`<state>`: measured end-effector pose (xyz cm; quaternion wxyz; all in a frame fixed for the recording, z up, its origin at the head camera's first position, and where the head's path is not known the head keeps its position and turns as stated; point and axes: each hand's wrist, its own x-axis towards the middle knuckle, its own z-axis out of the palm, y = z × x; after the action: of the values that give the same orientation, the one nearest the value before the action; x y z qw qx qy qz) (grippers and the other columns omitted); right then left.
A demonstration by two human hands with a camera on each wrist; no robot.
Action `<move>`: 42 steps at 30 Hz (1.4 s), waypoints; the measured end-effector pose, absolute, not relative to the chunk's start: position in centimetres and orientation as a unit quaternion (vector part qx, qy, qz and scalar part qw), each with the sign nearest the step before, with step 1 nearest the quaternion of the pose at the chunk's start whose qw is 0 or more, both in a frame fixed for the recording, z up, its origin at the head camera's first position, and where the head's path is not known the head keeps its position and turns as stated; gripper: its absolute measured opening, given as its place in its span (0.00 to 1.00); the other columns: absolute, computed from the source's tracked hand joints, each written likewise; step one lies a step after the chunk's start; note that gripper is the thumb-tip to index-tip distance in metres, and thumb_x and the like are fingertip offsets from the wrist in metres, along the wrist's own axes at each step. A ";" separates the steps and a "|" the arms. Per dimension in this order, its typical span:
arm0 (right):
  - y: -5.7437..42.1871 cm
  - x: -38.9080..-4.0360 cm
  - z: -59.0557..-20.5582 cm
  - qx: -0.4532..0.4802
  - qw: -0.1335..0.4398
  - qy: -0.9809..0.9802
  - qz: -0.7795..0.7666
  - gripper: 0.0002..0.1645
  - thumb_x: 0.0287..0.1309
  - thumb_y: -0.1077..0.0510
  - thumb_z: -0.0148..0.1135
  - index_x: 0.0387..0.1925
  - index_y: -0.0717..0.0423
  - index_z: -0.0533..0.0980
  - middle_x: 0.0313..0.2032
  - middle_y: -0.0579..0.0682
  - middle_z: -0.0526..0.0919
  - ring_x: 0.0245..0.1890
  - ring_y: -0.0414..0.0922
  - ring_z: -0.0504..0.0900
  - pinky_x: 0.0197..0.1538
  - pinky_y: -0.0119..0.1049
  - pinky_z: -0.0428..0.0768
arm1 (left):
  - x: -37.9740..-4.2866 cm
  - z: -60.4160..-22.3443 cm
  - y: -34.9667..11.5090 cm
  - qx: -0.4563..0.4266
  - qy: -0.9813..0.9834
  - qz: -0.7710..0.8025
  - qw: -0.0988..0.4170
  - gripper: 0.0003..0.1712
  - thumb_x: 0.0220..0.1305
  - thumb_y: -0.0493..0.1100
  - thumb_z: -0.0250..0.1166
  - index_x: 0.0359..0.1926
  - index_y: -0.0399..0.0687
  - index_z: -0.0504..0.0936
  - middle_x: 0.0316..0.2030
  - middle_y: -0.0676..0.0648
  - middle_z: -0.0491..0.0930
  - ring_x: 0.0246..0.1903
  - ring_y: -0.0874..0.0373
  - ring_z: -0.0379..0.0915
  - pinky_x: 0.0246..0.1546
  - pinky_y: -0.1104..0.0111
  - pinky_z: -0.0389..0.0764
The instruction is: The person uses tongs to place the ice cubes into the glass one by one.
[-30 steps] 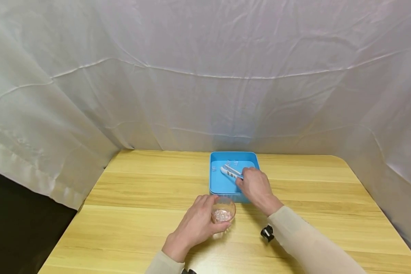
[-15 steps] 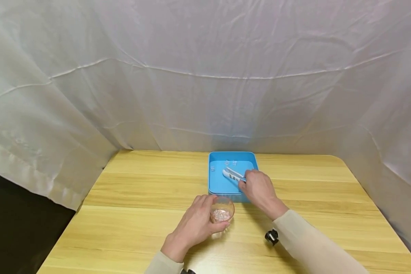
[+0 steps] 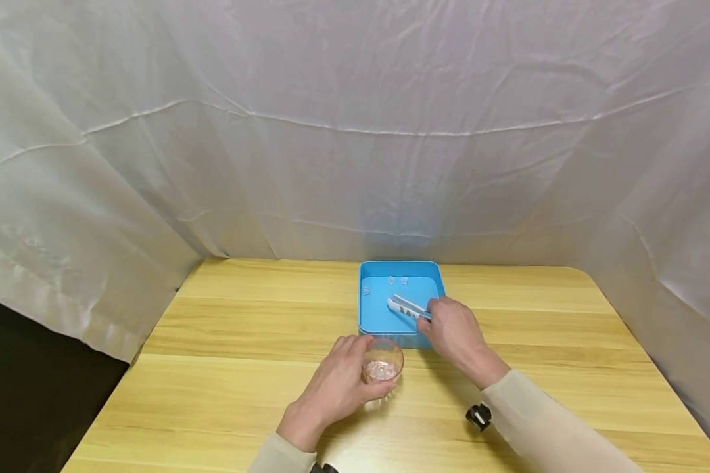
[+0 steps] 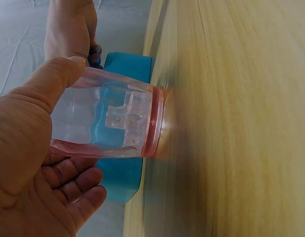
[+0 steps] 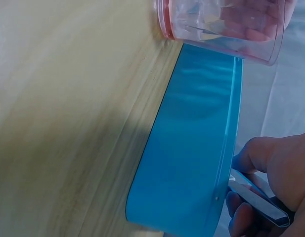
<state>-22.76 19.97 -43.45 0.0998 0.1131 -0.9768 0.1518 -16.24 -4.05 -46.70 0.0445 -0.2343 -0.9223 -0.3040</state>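
Observation:
My left hand (image 3: 343,378) holds a clear, pink-tinted cup (image 4: 127,118) upright on the table, thumb on one side and fingers on the other. Several clear cubes (image 4: 132,116) lie at the bottom of the cup. Just behind it is a square blue box (image 3: 361,315), open at the top. My right hand (image 3: 454,332) grips a pair of white and blue tongs (image 3: 403,309) over the box's right side, their tips pointing left inside it. Three small clear cubes (image 3: 391,280) rest toward the back and left of the box. Whether the tongs' tips pinch anything is too small to tell.
A wood-grain table (image 3: 242,328) carries the box and cup. Pale grey cloth (image 3: 331,164) hangs behind and at both sides. A black wrist device (image 3: 478,416) sits under the right sleeve.
My right hand has drawn back slightly toward me and to the right, and the tongs' tips have come away from the cubes at the back. The left hand and cup stay put.

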 end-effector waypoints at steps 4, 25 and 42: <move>20.1 -22.6 -43.5 0.115 0.108 -0.975 0.154 0.14 0.62 0.58 0.65 0.22 0.55 0.73 0.21 0.48 0.70 0.20 0.44 0.67 0.24 0.35 0.68 | -16.2 -46.7 -4.0 -0.234 -0.922 -0.304 0.046 0.40 0.58 0.62 0.79 0.63 0.45 0.76 0.54 0.47 0.82 0.55 0.55 0.75 0.56 0.59 0.82; 21.2 -19.7 -41.6 0.126 0.147 -0.961 0.196 0.08 0.61 0.61 0.65 0.26 0.55 0.79 0.23 0.46 0.72 0.22 0.41 0.66 0.24 0.34 0.67 | -16.1 -46.5 -3.9 -0.228 -0.925 -0.302 0.037 0.41 0.58 0.63 0.78 0.64 0.46 0.76 0.55 0.47 0.82 0.57 0.55 0.75 0.58 0.59 0.82; 22.8 -14.9 -39.2 0.138 0.139 -0.952 0.234 0.03 0.63 0.58 0.70 0.36 0.54 0.86 0.29 0.41 0.79 0.26 0.37 0.70 0.28 0.31 0.71 | -16.2 -46.4 -3.9 -0.229 -0.925 -0.301 0.035 0.42 0.57 0.62 0.79 0.64 0.44 0.76 0.55 0.47 0.82 0.58 0.54 0.75 0.60 0.57 0.82</move>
<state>-14.89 22.81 -39.18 0.1395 0.1384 -0.9521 0.2344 -16.21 -3.85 -46.42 0.0352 -0.2289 -0.9251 -0.3008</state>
